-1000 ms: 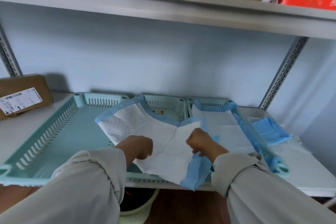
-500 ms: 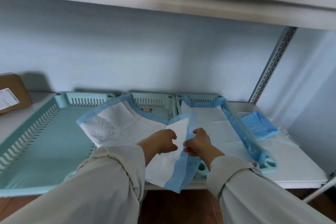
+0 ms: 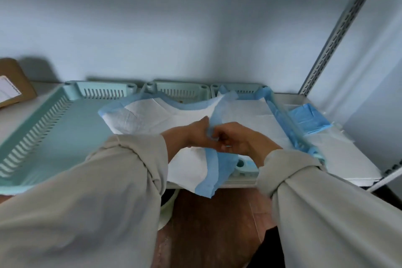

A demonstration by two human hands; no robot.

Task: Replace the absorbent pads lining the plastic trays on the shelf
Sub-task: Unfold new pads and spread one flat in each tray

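Note:
A white absorbent pad with a blue border (image 3: 152, 117) lies crumpled over the middle tray (image 3: 180, 90) and hangs past the shelf's front edge. My left hand (image 3: 193, 135) and my right hand (image 3: 237, 139) meet at its blue edge, both pinching it. The right tray (image 3: 245, 164) is lined with a flat white pad (image 3: 254, 115) whose blue border folds over the rim. The large left tray (image 3: 54, 124) is pale green and bare inside.
A folded blue pad (image 3: 311, 119) rests on the white shelf right of the trays. A cardboard box (image 3: 13, 85) stands at the far left. A slotted metal upright (image 3: 332, 39) rises at the back right. Brown floor and a round bin rim show below.
My hands have come together over the pad's blue edge, from gripping it apart. The camera has tilted down and right, so the upper shelf and its boxes have left the view.

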